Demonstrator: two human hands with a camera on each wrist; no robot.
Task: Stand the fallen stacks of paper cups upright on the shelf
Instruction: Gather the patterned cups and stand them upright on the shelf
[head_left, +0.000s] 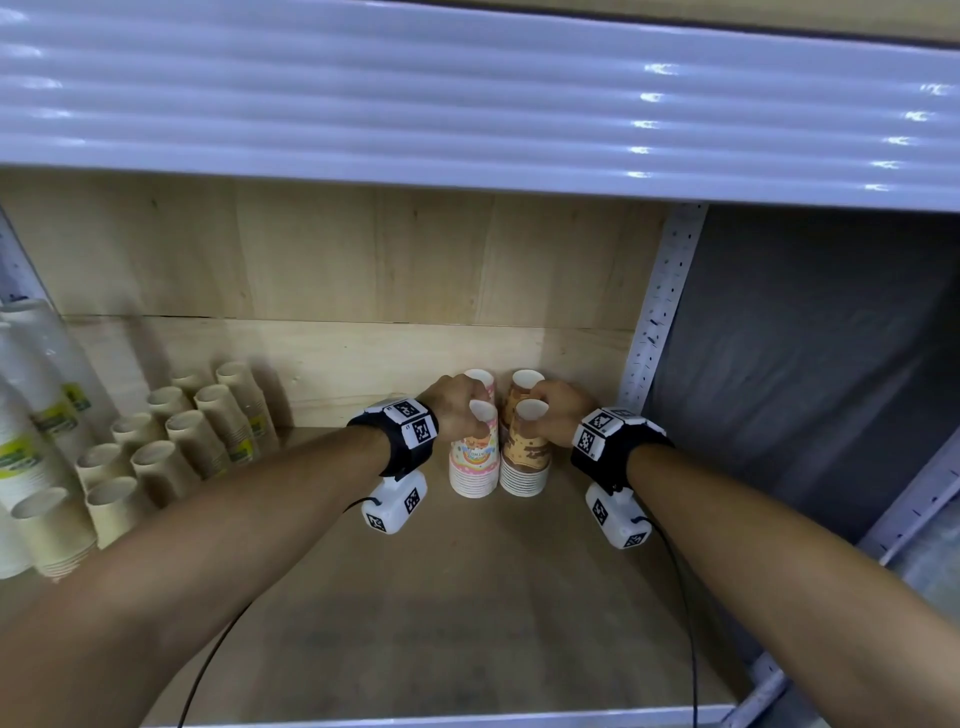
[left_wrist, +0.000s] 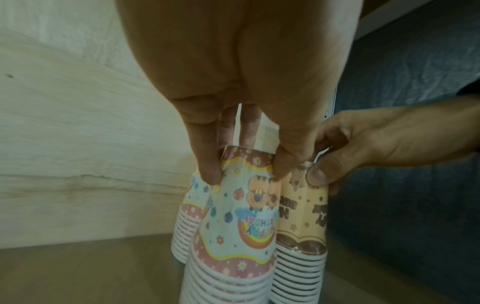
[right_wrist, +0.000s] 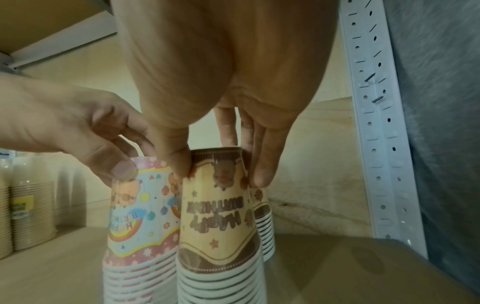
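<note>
The camera on my head looks forward and down into the shelf (head_left: 467, 597) from a little way back, taking in both my forearms, the wooden back wall and the underside of the board above. The one on my left wrist sits very near, facing along my left hand (left_wrist: 233, 86) toward the pink cup stack (left_wrist: 233, 236), with my right hand (left_wrist: 376, 139) entering from its right edge; the right wrist one mirrors it, close on the brown cup stack (right_wrist: 221, 222). All three share these two stacks standing side by side
</note>
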